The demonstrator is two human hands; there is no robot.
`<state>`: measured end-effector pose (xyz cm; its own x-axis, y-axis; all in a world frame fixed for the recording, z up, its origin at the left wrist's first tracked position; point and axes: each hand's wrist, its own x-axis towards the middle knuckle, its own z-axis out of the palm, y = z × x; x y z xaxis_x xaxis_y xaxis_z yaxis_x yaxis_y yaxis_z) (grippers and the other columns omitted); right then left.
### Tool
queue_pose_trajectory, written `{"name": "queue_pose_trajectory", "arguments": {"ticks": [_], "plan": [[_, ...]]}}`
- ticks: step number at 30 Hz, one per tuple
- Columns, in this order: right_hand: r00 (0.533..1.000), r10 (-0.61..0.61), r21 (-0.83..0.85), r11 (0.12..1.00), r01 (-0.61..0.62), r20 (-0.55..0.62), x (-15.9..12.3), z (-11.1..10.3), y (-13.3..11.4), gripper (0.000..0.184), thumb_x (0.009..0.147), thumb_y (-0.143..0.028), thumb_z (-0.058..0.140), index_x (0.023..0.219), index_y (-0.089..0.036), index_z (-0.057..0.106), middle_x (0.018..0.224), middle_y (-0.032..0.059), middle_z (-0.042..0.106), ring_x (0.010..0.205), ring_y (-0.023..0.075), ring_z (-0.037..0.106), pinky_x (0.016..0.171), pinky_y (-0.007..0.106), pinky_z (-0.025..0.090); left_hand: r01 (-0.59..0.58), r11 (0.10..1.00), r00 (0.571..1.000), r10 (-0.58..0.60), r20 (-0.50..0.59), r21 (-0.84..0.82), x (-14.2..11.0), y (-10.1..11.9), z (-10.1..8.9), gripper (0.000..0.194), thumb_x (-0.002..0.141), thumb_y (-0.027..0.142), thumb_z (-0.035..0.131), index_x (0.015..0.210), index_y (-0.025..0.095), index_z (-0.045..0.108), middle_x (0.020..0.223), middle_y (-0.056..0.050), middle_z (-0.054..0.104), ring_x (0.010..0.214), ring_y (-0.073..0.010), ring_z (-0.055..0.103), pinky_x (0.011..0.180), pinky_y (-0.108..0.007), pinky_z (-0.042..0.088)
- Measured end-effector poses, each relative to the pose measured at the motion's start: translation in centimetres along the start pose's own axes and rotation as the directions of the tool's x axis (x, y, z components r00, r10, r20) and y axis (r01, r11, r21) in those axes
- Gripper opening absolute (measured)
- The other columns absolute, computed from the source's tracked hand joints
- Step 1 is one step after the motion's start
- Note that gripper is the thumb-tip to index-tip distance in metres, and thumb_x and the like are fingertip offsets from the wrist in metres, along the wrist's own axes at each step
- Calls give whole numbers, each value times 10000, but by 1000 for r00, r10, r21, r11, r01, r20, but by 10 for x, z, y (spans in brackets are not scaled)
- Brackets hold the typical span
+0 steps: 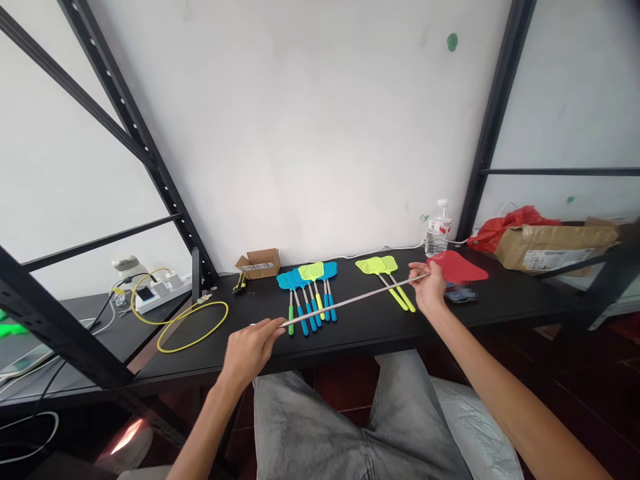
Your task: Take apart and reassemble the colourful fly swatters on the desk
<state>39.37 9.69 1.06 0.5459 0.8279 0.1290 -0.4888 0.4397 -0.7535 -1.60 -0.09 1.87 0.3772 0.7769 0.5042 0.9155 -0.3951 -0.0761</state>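
While the person sits with the grey trousers [310,427] close under the edge of the black worktop [360,327], both hands are lifted in front of the body. The left hand [250,347] is the nearer one; its fingers are closed together on the near end of a thin metal rod [355,298]. The right hand [431,287] is farther out, and its thumb and fingers pinch the same rod, just beside a red swatter head [465,269]. The long axis of the rod goes slantwise, from the left hand outward to the right hand and up a little in the view. The red head lies beyond the right grip, in nearly the same line, so the right hand is clearly the nearer to it. Its joint with the rod is hidden by the fingers, so I cannot tell how it is fixed.

Behind the rod, a group of blue swatters [285,281] lies with one yellow-green swatter [311,271] among them, their handles toward the person. Two more yellow-green swatters [371,266] lie apart, nearer to the right hand. Farther back are a small open carton [260,264] and a clear bottle [438,231], before the white wall [310,133].
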Motion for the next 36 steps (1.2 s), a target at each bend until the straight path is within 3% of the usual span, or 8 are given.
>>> {"name": "queue_pose_trajectory", "arguments": {"ticks": [5,15,21,28,31,36], "plan": [[996,75,40,996,-77,36,-23,22,17,435,866,-466,439,664,-157,669,560,34,589,499,115,515,462,230,371,35,999,999,-35,-8,-2,19,36,8,364,1013,406,348,1114,284,676,943,-13,738,702,-165,667,525,-252,275],[998,59,29,998,-59,-4,-24,14,17,424,855,-474,454,661,-163,667,557,25,584,496,112,511,452,227,374,55,997,998,-54,28,-56,20,47,16,370,1013,415,342,1105,289,677,937,-18,740,760,-169,677,535,-251,263],[983,89,6,996,-92,163,-63,36,44,404,845,-514,467,709,-185,658,567,27,593,467,128,494,437,252,367,65,995,997,-62,34,-73,36,80,14,373,1012,414,324,1114,323,670,937,-24,741,734,-172,670,531,-251,258],[974,118,5,993,-122,192,-71,38,47,369,842,-499,492,710,-190,648,585,30,599,475,135,498,437,258,370,77,994,995,-72,68,-78,38,83,11,380,1011,408,317,1112,313,671,917,-41,740,709,-172,658,528,-246,257],[974,124,0,992,-126,190,-78,39,46,379,843,-511,505,698,-189,645,582,34,603,486,136,512,441,254,375,81,992,994,-74,81,-95,37,93,14,374,1011,413,318,1117,316,663,929,-38,739,714,-182,660,528,-248,257],[911,137,-43,990,-131,388,-113,57,51,434,873,-557,469,748,-189,662,615,46,630,547,161,559,478,268,402,117,968,987,-88,134,-221,43,130,22,421,1020,436,268,1119,275,645,872,-61,728,721,-189,667,542,-241,283]]}}
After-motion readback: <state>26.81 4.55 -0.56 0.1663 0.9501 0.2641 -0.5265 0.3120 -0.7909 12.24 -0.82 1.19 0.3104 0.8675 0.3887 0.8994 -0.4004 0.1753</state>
